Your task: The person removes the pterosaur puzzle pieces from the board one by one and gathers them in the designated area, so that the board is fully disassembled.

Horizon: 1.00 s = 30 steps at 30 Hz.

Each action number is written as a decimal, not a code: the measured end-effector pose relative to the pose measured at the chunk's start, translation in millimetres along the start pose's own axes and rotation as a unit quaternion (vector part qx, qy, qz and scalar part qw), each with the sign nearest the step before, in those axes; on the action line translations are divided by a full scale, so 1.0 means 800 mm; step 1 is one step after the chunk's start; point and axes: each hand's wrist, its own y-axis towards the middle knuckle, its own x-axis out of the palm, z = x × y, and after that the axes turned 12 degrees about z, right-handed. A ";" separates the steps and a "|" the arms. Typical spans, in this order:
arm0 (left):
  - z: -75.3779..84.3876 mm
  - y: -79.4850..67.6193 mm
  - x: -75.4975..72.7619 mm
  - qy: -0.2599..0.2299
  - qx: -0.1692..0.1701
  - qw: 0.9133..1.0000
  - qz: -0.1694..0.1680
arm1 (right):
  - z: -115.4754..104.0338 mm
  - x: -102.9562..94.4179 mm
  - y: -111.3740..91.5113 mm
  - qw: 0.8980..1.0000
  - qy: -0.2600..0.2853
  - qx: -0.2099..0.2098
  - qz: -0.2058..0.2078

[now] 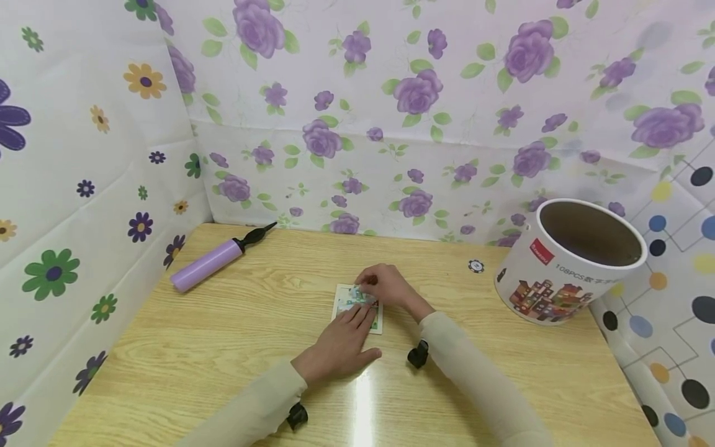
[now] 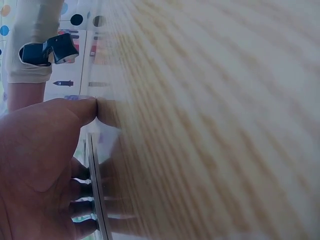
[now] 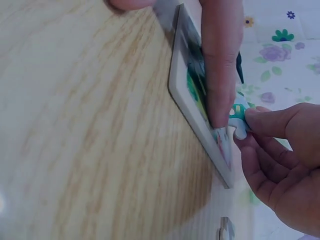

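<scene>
A small jigsaw puzzle in a pale frame (image 1: pixel 342 290) lies flat on the wooden table. My left hand (image 1: pixel 345 349) rests on its lower part, fingers stretched over the picture and thumb out on the tabletop. In the right wrist view, one left finger (image 3: pixel 220 70) presses on the puzzle board (image 3: pixel 199 127). My right hand (image 1: pixel 389 285) is over the board's upper right, pinching a green and white puzzle piece (image 3: pixel 239 114) between thumb and finger, right beside that left finger. Whether the piece touches the board, I cannot tell. Both hands cover much of the picture.
Back left on the table lies a purple hand pump (image 1: pixel 206 266) with a black nozzle. A large white bucket (image 1: pixel 550 282) with printed houses stands at the right, a small round chip (image 1: pixel 476 266) beside it. Flowered cloth (image 1: pixel 368 161) rises behind the table.
</scene>
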 end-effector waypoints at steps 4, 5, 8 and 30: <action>0.001 0.001 0.000 -0.005 -0.003 1.000 -0.004 | 0.001 -0.009 -0.006 1.000 0.004 -0.003 0.010; 0.001 0.001 0.000 -0.006 -0.004 1.000 -0.006 | 0.001 -0.012 -0.008 1.000 0.003 -0.003 0.011; 0.001 0.001 0.001 -0.007 -0.007 1.000 -0.010 | 0.000 -0.022 -0.014 1.000 -0.002 -0.005 0.018; 0.002 -0.001 -0.002 -0.018 -0.002 1.000 0.001 | 0.059 -0.084 -0.066 0.997 -0.025 0.027 0.067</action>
